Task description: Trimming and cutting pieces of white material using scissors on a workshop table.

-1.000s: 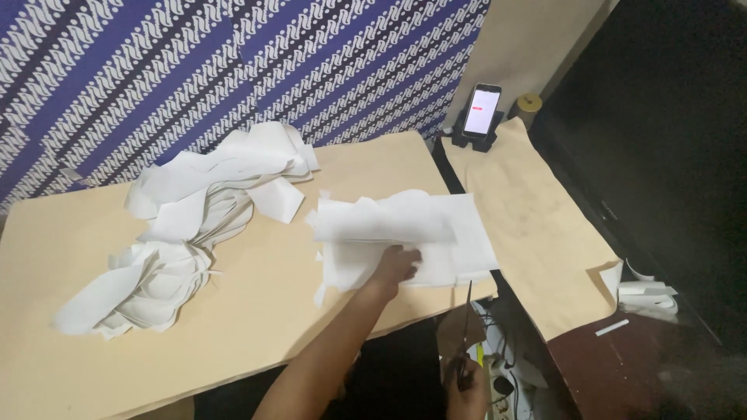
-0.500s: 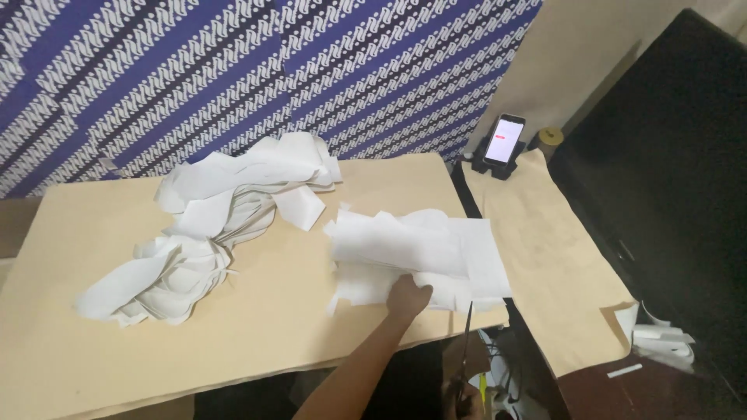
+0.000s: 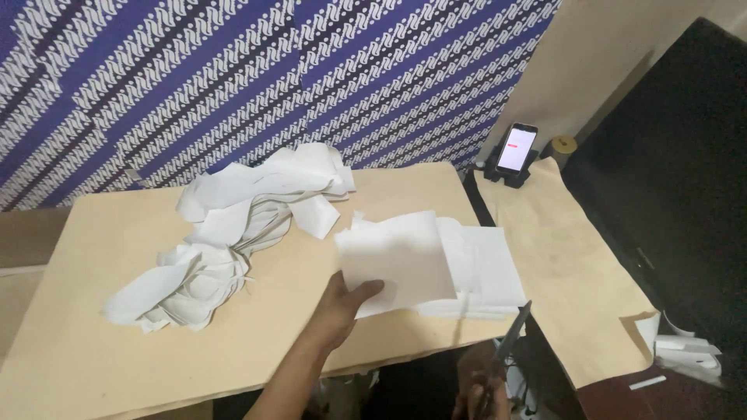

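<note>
At the far left of the tan table (image 3: 93, 365), a loose heap of white paper scraps (image 3: 233, 233) trails from the near left up toward the patterned blue-and-white wall cloth (image 3: 233, 78). Bare tabletop lies all round the heap, with most open room along the near edge. Right of it, the left hand (image 3: 342, 303) grasps a white sheet (image 3: 397, 260) by its near left corner, thumb on top and fingers underneath; the sheet is lifted slightly and overlaps a flat stack of white sheets (image 3: 490, 272) that rests close to the table's right near corner. Just off the near edge, below that stack, the right hand (image 3: 478, 393) is clenched round the handles of scissors (image 3: 510, 338), whose blades point up toward the stack's near edge. Further right, brown paper (image 3: 568, 264) drapes over a lower surface, its near corner curled. At its far end a phone (image 3: 517, 148) stands on a stand.
</note>
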